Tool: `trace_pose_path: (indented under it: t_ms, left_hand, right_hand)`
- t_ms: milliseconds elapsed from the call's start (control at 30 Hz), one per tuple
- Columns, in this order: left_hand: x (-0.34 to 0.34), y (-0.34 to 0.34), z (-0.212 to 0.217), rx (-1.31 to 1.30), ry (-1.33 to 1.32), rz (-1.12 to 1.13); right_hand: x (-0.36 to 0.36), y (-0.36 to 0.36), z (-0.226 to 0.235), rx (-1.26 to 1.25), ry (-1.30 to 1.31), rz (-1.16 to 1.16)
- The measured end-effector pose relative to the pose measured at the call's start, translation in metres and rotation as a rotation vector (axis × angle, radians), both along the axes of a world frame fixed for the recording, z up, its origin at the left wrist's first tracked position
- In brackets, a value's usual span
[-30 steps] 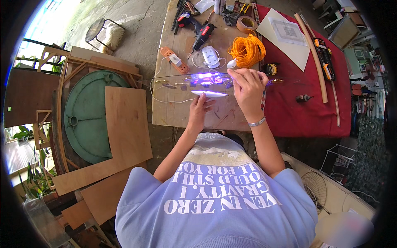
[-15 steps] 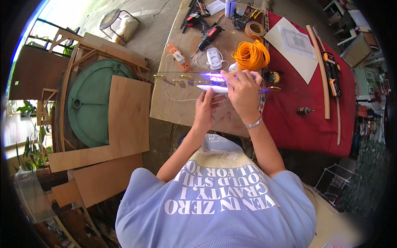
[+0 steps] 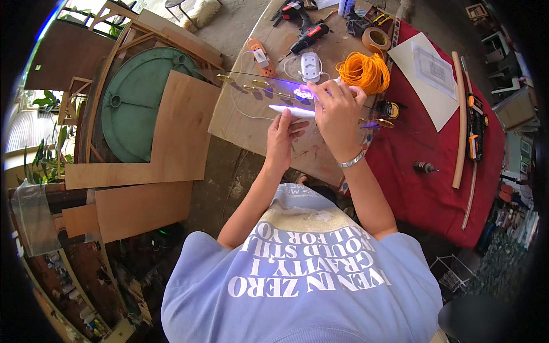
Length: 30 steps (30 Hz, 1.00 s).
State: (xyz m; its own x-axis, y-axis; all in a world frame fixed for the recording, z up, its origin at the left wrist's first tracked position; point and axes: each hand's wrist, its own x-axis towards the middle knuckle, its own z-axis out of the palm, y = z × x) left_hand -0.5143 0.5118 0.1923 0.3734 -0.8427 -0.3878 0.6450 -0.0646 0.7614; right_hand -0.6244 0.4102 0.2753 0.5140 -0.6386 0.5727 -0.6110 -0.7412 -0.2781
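Observation:
My left hand (image 3: 280,137) holds a slim white lamp (image 3: 290,111) with a pointed end, thumb on top. Purple light glows around it. My right hand (image 3: 339,117) is above the table, thumb and fingers pinched at a small clear piece (image 3: 302,91) that is lit bright purple. What lies under the right fingers is hidden. Thin dark lines stretch sideways past the hands. Along them sit small gold oval pieces (image 3: 261,83), and another gold oval (image 3: 386,123) shows to the right of my right hand.
Beyond the hands lie a white power adapter (image 3: 310,67), an orange power strip (image 3: 262,57), a cordless drill (image 3: 309,38), orange cord (image 3: 364,73) and a tape roll (image 3: 376,39). A tape measure (image 3: 390,109), wooden rod (image 3: 458,120) and paper (image 3: 426,86) are rightward. Plywood (image 3: 180,126) stands left.
The view has turned, so the table appears tilted and farther up. Both hands keep nearly the same grip. The purple glow near the lamp's far side looks smaller.

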Motion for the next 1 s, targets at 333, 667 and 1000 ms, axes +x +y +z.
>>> trace_pose_path:
  t_ms: [333,667,1000]
  left_hand:
    - [0.006,-0.001,0.003,-0.039,-0.040,-0.024]
    - [0.029,-0.007,-0.006,-0.025,0.016,-0.177]
    - [0.057,-0.011,-0.006,-0.026,0.037,-0.442]
  right_hand:
    - [0.004,0.003,0.001,-0.012,-0.004,-0.028]
    - [0.014,0.009,0.007,-0.038,0.013,-0.120]
    - [0.025,0.020,0.004,-0.024,0.029,-0.259]
